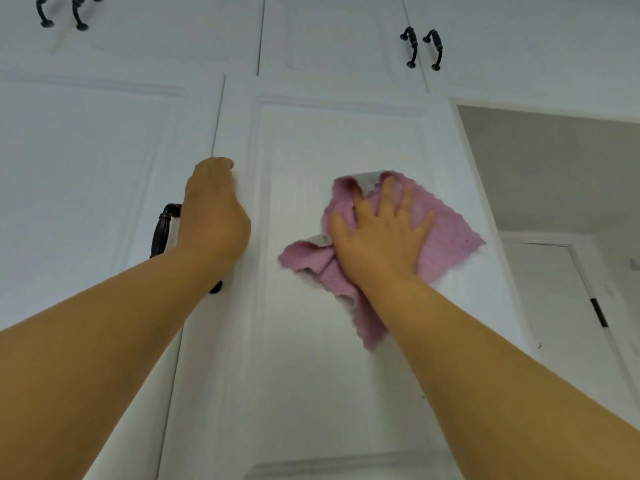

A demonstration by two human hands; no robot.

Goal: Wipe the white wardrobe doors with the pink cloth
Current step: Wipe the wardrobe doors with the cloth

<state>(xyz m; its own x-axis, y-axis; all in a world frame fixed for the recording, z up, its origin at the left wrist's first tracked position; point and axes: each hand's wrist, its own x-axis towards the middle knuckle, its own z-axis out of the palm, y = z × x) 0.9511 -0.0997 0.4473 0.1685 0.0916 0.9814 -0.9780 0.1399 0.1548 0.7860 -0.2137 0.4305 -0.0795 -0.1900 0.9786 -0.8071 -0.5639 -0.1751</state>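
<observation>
The pink cloth lies spread against the recessed panel of a white wardrobe door. My right hand presses it flat to the door with fingers straight and spread. Grey backing shows at the cloth's folded corners. My left hand is curled at this door's left edge, over its black handle, of which only the lower end shows. The door stands slightly ajar from the neighbouring white door.
The left door carries a black handle just beside my left hand. Upper cupboard doors with black handles run above. To the right are a grey wall and a white room door with a black hinge.
</observation>
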